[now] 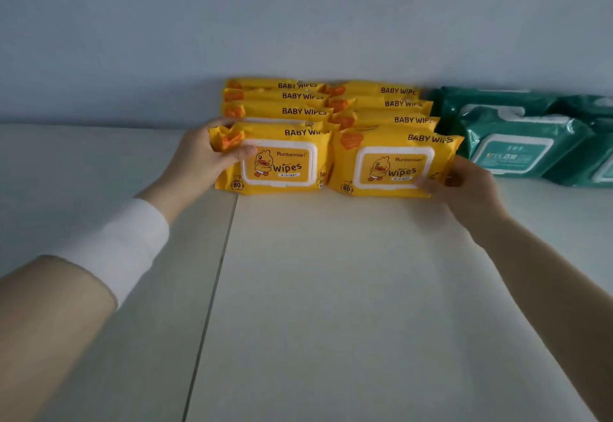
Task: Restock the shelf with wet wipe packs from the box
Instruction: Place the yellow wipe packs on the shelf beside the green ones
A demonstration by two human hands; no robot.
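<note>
Two rows of yellow baby wipe packs stand upright on the white shelf top [331,289], leaning back toward the wall. My left hand [202,156] grips the left end of the front left yellow pack [282,162], thumb on its face. My right hand [467,186] holds the lower right corner of the front right yellow pack [391,162]. Several more yellow packs [298,103] line up behind both front ones. The box is out of view.
Green wipe packs [517,142] stand to the right of the yellow rows, with another [597,156] at the frame edge. A seam [212,289] runs down the shelf top left of centre. A pale wall [298,23] rises behind the packs.
</note>
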